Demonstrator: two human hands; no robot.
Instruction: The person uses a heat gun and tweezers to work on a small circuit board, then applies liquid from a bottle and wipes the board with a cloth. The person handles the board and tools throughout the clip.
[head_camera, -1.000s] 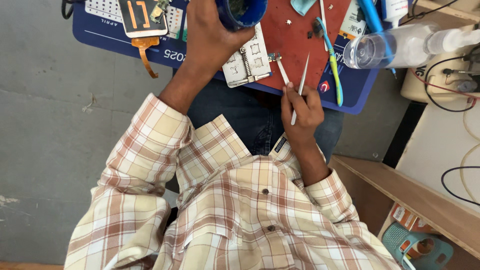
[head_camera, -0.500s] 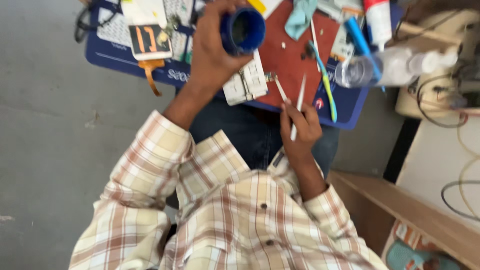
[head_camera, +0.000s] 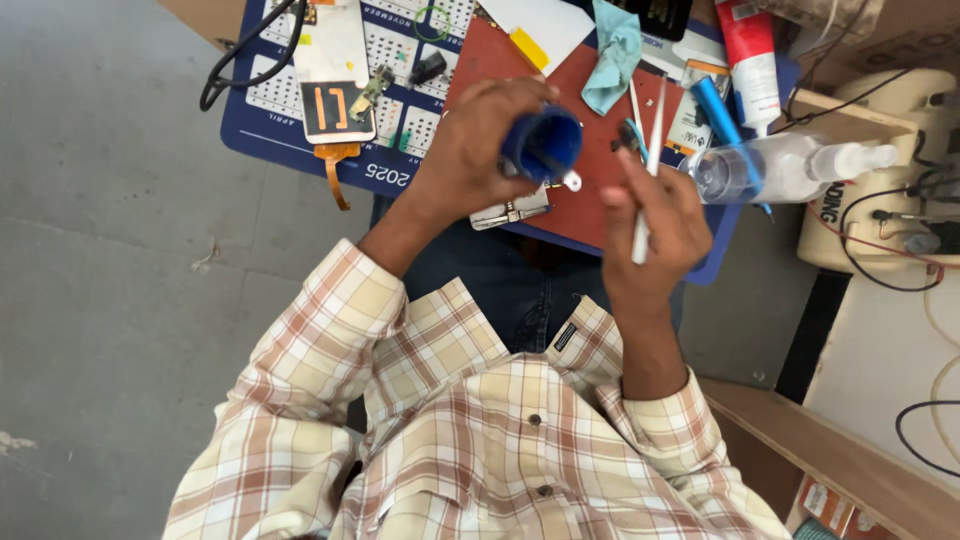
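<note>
Left hand (head_camera: 470, 150) wraps the small round blue plastic pot (head_camera: 541, 143); right hand (head_camera: 655, 225) pinches thin white metal tweezers (head_camera: 647, 160). Advisable: keep the pot level.

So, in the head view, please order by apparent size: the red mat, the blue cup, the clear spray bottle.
1. red mat, clearly largest.
2. clear spray bottle.
3. blue cup, held nearer the camera in the left hand, so unsure.

Left hand (head_camera: 470, 150) wrapped around a small blue pot (head_camera: 542, 143), raised above the red mat (head_camera: 590, 190). Right hand (head_camera: 650, 225) just right of the pot, pinching white tweezers (head_camera: 648, 160) upright. Clear spray bottle (head_camera: 790, 168) lying right of the mat; teal cloth (head_camera: 612, 50) at its far edge.
</note>
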